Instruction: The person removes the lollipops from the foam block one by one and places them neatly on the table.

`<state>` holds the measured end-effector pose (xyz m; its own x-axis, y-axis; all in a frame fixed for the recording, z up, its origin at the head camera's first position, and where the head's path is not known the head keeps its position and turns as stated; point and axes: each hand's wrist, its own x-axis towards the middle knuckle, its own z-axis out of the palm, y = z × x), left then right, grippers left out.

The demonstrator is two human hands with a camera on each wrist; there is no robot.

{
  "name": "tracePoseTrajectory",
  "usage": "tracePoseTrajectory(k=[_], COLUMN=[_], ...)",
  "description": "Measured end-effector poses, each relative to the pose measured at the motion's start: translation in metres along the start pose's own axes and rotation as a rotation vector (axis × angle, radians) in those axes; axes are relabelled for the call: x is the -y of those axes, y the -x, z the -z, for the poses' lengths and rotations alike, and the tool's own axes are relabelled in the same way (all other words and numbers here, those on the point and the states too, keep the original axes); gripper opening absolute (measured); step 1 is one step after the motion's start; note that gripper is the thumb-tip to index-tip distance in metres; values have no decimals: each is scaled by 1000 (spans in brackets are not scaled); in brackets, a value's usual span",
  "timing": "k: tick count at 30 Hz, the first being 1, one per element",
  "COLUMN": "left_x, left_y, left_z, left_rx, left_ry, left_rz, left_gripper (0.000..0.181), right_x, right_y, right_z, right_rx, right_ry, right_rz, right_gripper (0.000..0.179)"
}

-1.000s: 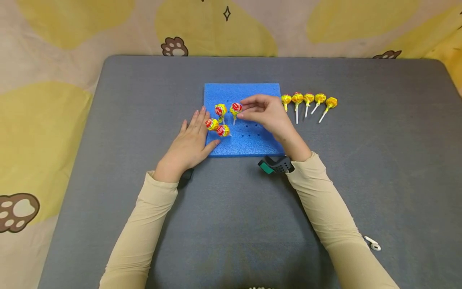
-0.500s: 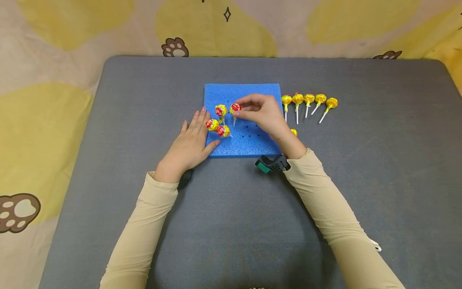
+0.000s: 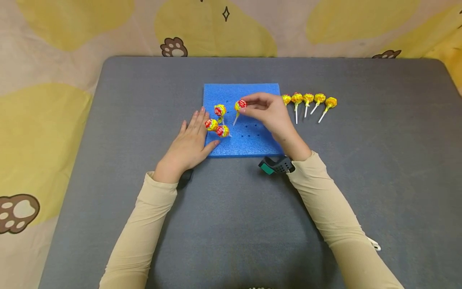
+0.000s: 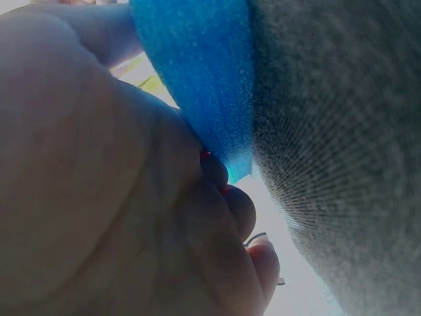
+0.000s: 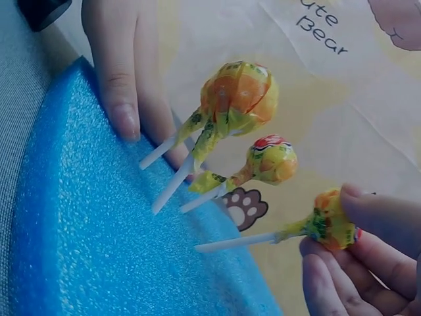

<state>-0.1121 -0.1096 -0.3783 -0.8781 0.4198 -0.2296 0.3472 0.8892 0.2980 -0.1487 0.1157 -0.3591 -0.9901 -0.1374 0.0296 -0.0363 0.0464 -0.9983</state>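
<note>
A blue foam block with rows of small holes lies on the table. My right hand pinches a yellow-and-red wrapped lollipop by its candy head. Its white stick slants down to the foam, the lower tip at the surface; whether it sits in a hole I cannot tell. Just left of it, several lollipops stand in the foam, such as a rear one and a front one, leaning various ways. My left hand rests with straight fingers on the table and the block's left edge, thumb on the foam.
A row of several lollipops lies on the grey table right of the block, partly behind the right hand. A white earbud shows beside the right sleeve. Patterned cloth borders the table's far edge.
Over the last half second my right hand and the lollipop's head shift slightly right, tilting the stick. A lollipop seen by the right wrist then is now hidden. My left hand stays put.
</note>
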Motion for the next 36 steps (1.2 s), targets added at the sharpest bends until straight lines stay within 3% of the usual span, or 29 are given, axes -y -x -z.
tracePoseTrajectory(k=[11,19,27,36], left_x=[1,2,1,1], left_y=[0,-1,0,1], left_z=[-1,0,1,1], left_rx=[-1,0,5,-3], left_ry=[0,-1,8,12], left_rz=[-6,-14,-11,-15], left_gripper=[83,83,84,82], right_x=[4,8,6,8], right_y=[6,17,26,31], right_z=[8,26,46,72], right_rx=[-20,-47,-84,15], right_ry=[-165,-226,-370,-350], right_rz=[32,73,69,6], right_gripper=[23,18,16,16])
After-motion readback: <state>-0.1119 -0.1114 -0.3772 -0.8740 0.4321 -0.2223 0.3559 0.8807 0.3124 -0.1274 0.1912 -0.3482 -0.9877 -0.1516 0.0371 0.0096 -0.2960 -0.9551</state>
